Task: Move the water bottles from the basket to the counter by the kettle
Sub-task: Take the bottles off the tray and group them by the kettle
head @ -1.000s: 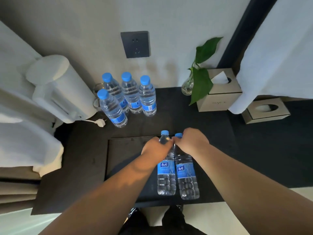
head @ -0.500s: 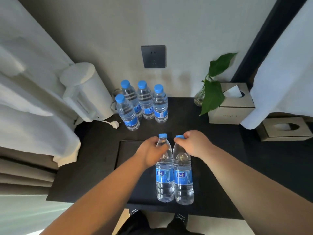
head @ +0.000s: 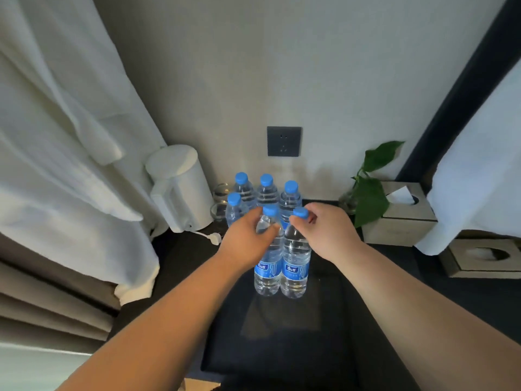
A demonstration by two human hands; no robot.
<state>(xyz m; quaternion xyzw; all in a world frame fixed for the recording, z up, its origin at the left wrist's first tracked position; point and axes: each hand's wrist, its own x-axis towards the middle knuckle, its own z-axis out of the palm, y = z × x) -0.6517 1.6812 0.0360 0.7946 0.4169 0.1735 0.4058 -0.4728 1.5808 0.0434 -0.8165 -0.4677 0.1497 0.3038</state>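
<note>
Two clear water bottles with blue caps and blue labels hang side by side above the dark counter [head: 180,266]. My left hand [head: 248,241] grips the neck of the left bottle [head: 267,272]. My right hand [head: 324,230] pinches the cap of the right bottle [head: 296,273]. Behind them several more bottles [head: 266,190] stand upright on the counter next to the white kettle [head: 180,187]. A dark rectangular tray or basket [head: 282,340] lies below the held bottles; its walls are hard to make out.
A white plug [head: 214,237] lies by the kettle base and glass cups [head: 221,193] stand between kettle and bottles. A leafy plant in a vase [head: 369,193], a tissue box [head: 403,218] and a second box [head: 482,258] sit at the right. White robes hang on both sides.
Both hands have carried the two bottles up and forward, off the tray area toward the group of bottles by the kettle. The camera has tilted upward.
</note>
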